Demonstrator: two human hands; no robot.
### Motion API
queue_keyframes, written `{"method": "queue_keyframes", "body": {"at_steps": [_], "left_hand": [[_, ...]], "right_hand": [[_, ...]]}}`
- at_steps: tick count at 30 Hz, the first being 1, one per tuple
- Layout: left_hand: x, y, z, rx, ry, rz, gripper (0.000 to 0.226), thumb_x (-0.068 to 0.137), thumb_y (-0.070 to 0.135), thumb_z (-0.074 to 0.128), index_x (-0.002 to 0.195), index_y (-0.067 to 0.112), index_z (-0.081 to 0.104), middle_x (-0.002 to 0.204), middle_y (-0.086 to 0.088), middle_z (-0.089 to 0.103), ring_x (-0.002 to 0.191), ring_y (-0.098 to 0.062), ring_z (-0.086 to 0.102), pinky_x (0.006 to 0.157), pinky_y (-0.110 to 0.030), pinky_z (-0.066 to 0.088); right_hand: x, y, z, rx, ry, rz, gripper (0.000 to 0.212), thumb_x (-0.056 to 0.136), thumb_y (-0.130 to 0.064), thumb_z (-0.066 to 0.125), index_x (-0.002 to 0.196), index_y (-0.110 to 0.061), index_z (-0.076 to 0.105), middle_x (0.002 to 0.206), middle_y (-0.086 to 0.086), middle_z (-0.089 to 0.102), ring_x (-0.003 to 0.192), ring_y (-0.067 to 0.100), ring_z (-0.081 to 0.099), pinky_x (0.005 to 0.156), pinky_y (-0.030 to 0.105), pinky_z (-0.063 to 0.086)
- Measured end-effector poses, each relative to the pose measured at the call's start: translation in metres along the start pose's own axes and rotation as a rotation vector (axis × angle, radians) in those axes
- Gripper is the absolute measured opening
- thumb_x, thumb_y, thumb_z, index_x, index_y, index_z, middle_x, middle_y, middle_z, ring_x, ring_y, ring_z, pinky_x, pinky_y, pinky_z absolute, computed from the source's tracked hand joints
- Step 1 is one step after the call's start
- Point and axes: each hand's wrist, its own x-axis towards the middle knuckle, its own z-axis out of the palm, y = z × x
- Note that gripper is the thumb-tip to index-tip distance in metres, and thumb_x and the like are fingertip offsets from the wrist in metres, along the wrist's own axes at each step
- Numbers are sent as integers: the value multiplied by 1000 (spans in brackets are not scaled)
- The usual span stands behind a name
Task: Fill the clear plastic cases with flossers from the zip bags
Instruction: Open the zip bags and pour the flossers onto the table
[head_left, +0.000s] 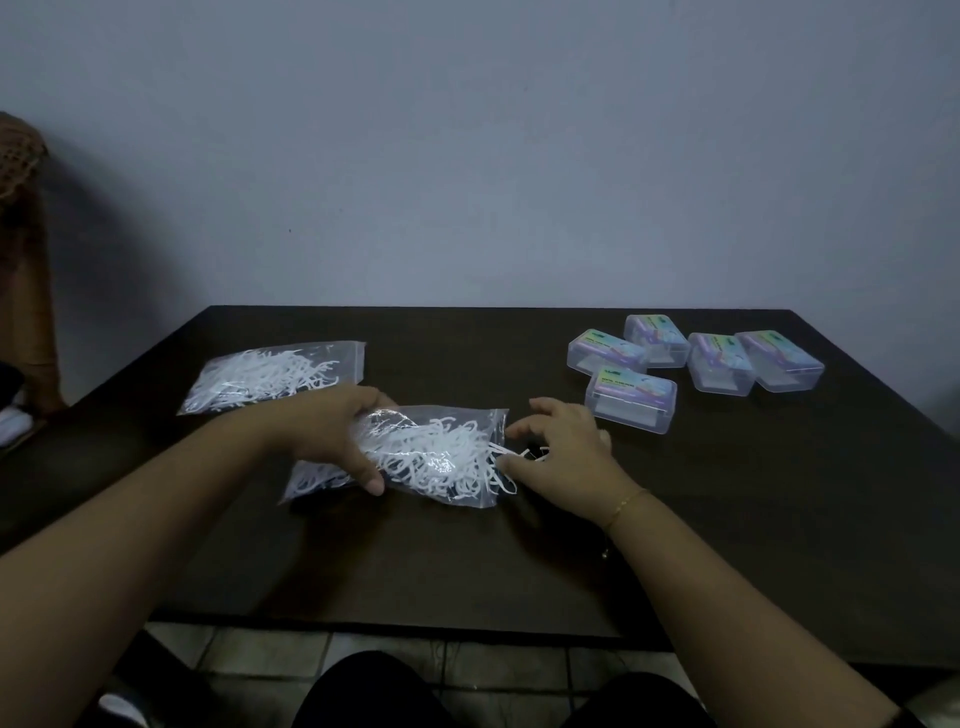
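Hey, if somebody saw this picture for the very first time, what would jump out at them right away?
Probably the two hands at the table's middle: the left hand grips a zip bag of white flossers, and the right hand pinches flossers at its open end. Next, the five clear cases clustered at the far right of the dark table, and a second bag of flossers lying far left.

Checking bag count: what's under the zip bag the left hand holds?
Under the held zip bag lies another zip bag of flossers; only its left end shows. The left hand and held bag cover the rest, so its fill can't be judged.
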Motion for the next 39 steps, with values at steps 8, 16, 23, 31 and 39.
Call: {"method": "queue_keyframes", "body": {"at_steps": [8,16,23,31,39], "left_hand": [[2,19,5,45,29,78,82,64,51,80,137,34,47,139,10,49,127,-14,42,99,-29,31],[3,14,6,33,57,81,73,63,51,81,128,33,53,129,12,53,112,-7,46,92,-26,34],[4,10,8,9,35,71,70,63,49,83,125,33,54,125,11,56,113,-11,50,95,-30,39],[-1,10,7,-27,-19,78,80,55,54,82,125,39,48,119,16,50,109,-7,47,90,-27,36],[-6,12,9,50,-34,51,125,39,65,76,148,34,23,155,9,25,142,-16,23,114,-34,20]], "right_hand": [[0,2,-2,-123,-58,42,16,85,-50,59,96,-41,66,147,-11,33,136,16,18,102,43,21],[-5,6,-12,-113,5,57,15,87,-44,56,100,-39,62,143,-10,37,135,15,21,102,42,20],[3,-9,6,-222,-62,-17,38,87,-57,51,123,-47,53,150,-7,30,138,19,15,104,44,17],[-10,14,-14,-266,-27,88,27,89,-49,54,115,-47,58,147,-9,33,137,17,19,105,46,18],[-7,-6,-14,-222,-39,33,38,88,-48,53,125,-43,50,147,-8,32,138,17,19,106,44,16]]}}
